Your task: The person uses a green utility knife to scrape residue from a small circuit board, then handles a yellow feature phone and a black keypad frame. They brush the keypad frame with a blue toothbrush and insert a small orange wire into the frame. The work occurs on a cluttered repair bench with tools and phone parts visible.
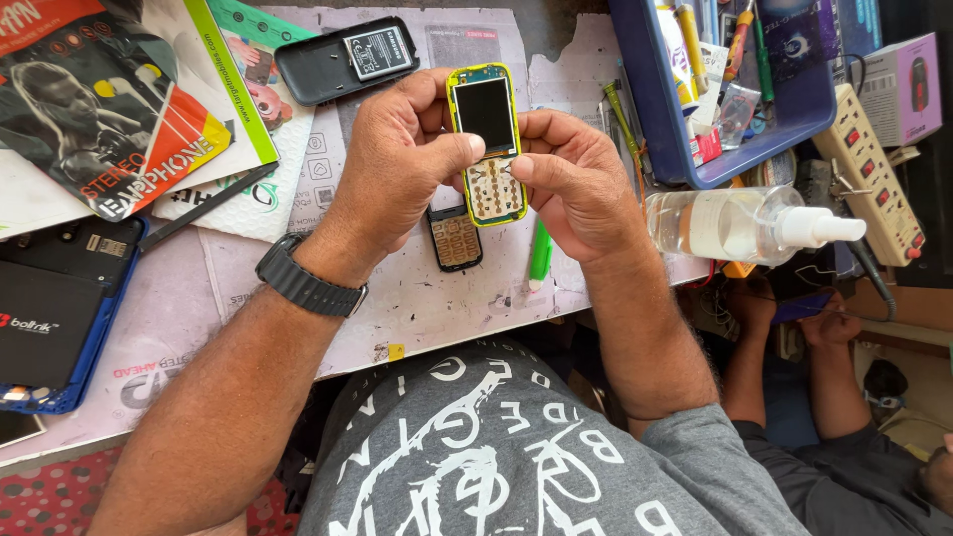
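While both hands, left hand (397,164) and right hand (571,179), pinch the opened phone (486,144), its bare keypad board faces up. A loose keypad (456,238) lies on the bench (437,298) just below them.

Phone frame (485,145): yellow-green rim, black screen, tan contact grid. Loose keypad (456,239): dark with brownish keys. Back cover (342,60): black. Tray (667,109): blue. Marker (540,254): green. Wristwatch (307,279): black. Bottle (735,224): clear, white nozzle, contents perhaps colourless.

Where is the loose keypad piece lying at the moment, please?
In the head view, the keypad piece lies on the table just below the opened yellow phone held in the left hand and right hand, left of the green pen.
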